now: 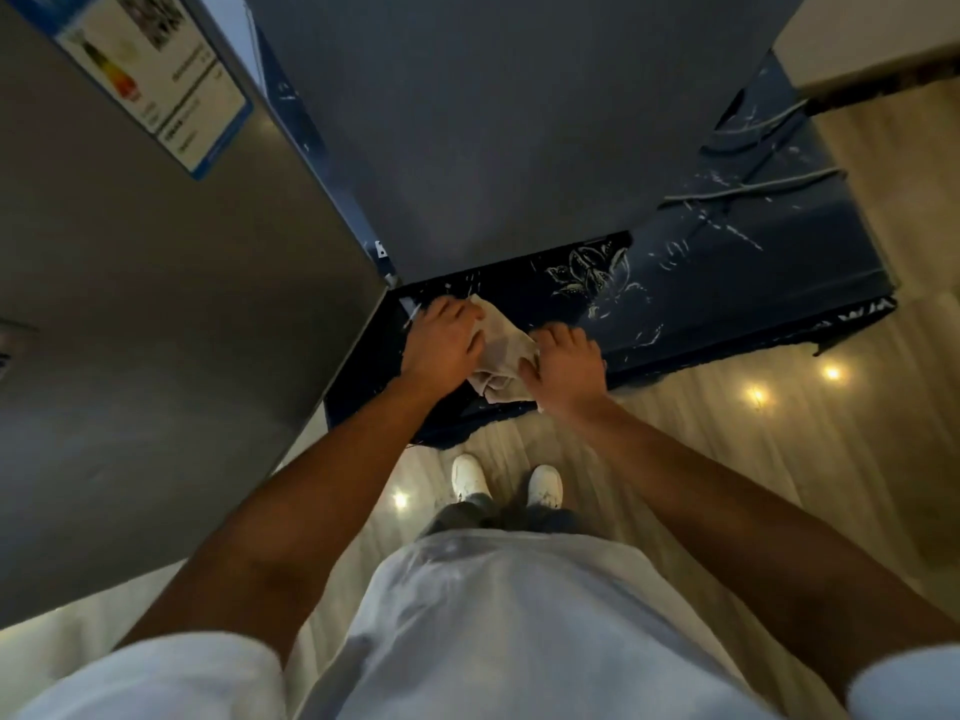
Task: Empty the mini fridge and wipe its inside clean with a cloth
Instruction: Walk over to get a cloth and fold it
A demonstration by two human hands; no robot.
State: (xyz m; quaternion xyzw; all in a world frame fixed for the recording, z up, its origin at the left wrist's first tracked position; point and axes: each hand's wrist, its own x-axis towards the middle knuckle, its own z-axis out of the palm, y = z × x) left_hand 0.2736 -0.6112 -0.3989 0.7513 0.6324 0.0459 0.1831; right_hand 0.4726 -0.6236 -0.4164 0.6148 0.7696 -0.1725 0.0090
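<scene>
I look straight down past the grey top of the mini fridge [498,122]. Its grey door [156,314] is swung open to the left and carries an energy label [156,75]. The fridge's inside is hidden under its top. In front of the fridge's lower edge, both hands hold a crumpled beige cloth [501,345]. My left hand [441,343] grips the cloth's left side, close to the door hinge. My right hand [566,363] grips its right side. The cloth hangs over a dark blue patterned surface.
The fridge stands on a dark blue cloth-covered stand [727,283] with white floral markings. Cables [753,184] lie on it at the right. Glossy wood floor [727,459] lies below, with my white shoes [506,478] on it. A pale furniture corner [872,39] sits top right.
</scene>
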